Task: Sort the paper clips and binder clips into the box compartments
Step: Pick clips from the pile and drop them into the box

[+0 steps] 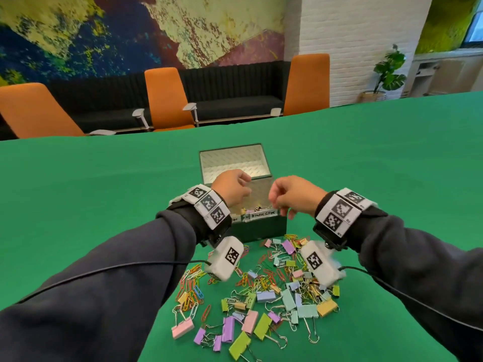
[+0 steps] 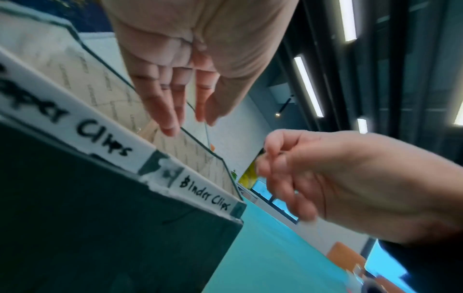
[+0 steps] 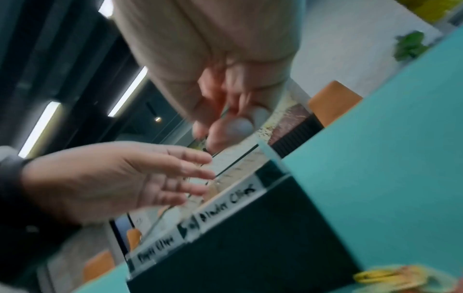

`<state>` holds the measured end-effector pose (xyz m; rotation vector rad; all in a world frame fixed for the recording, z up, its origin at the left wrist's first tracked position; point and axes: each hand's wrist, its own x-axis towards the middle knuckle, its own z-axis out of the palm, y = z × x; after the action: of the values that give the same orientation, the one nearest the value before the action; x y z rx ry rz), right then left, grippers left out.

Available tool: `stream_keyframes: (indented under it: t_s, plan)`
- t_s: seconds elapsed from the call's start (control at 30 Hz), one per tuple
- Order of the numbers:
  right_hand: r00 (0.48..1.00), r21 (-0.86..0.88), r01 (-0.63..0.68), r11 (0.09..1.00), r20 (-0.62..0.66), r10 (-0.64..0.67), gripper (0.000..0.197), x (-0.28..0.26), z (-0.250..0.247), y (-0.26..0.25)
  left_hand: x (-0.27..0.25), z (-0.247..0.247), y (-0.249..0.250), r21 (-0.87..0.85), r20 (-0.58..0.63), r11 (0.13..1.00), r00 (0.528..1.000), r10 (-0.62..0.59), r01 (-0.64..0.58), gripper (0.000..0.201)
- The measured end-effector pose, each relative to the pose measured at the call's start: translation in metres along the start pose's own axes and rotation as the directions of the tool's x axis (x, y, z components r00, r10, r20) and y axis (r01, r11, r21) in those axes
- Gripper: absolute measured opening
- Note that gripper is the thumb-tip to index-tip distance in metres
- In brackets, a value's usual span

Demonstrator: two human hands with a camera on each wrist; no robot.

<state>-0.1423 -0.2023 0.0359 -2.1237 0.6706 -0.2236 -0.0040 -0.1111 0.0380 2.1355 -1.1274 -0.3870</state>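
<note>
Left hand: the left hand (image 1: 230,186) is over the box (image 1: 258,227). The left wrist view shows its fingers (image 2: 160,103) straight and loose, with nothing in them. The head view shows only its back.
Right hand: the right hand (image 1: 292,194) is over the right side of the box. Its fingers (image 2: 273,158) are curled and its grip looks pinched. The right wrist view shows a thin thing between thumb and finger, but it is blurred and I cannot tell what it is.
Box: one dark box stands on the green bench (image 1: 392,165), its lid (image 1: 234,159) up behind it. Only the wrist views show both labels on the front rim: "Paper Clips" (image 2: 100,136) on the left and "Binder Clips" (image 2: 205,195) on the right. In the head view the left wrist hides most of the left label.
Inside the box: the head view shows a few clips (image 1: 254,207) in the binder side. The paper side is hidden.
Pile: one big pile (image 1: 261,293) of paper clips and binder clips lies on the bench, just in front of the box, between the arms. They are too many and too mixed to count. The right wrist view shows only a blurry corner of it.
Chairs: three orange chairs (image 1: 167,97) stand past the bench.
Plant: one plant (image 1: 386,71) stands by the white wall.
</note>
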Motion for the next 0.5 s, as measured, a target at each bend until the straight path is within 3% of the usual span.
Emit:
stream_keyframes:
  t_s: [0.1, 0.2, 0.27, 0.33, 0.4, 0.5]
  plan:
    - [0.955, -0.359, 0.075, 0.930, 0.295, 0.037, 0.016, -0.016, 0.009, 0.004, -0.015, -0.010, 0.007, 0.013, -0.066, 0.989, 0.986, 0.150, -0.149, 0.015]
    - [0.928, -0.689, 0.207, 0.695, 0.363, 0.085, 0.038, -0.019, 0.023, 0.010, -0.039, -0.017, 0.006, 0.008, 0.083, 0.977, 0.974, 0.212, -0.213, 0.014]
    - [0.913, -0.750, 0.249, 0.613, 0.394, 0.111, 0.050, -0.018, 0.033, 0.015, -0.058, -0.019, -0.004, 0.146, 0.313, 0.956, 0.929, 0.198, -0.253, 0.014]
    - [0.897, -0.787, 0.282, 0.549, 0.420, 0.141, 0.053, -0.016, 0.043, 0.019, -0.074, -0.015, -0.023, 0.358, 0.488, 0.875, 0.864, 0.123, -0.326, 0.024]
    - [0.900, -0.814, 0.280, 0.508, 0.408, 0.157, 0.048, -0.014, 0.053, 0.019, -0.084, -0.008, -0.043, 0.516, 0.550, 0.775, 0.835, 0.027, -0.365, 0.037]
    - [0.906, -0.823, 0.286, 0.491, 0.400, 0.141, 0.025, -0.017, 0.063, 0.013, -0.091, 0.003, -0.063, 0.626, 0.547, 0.686, 0.836, -0.046, -0.372, 0.046]
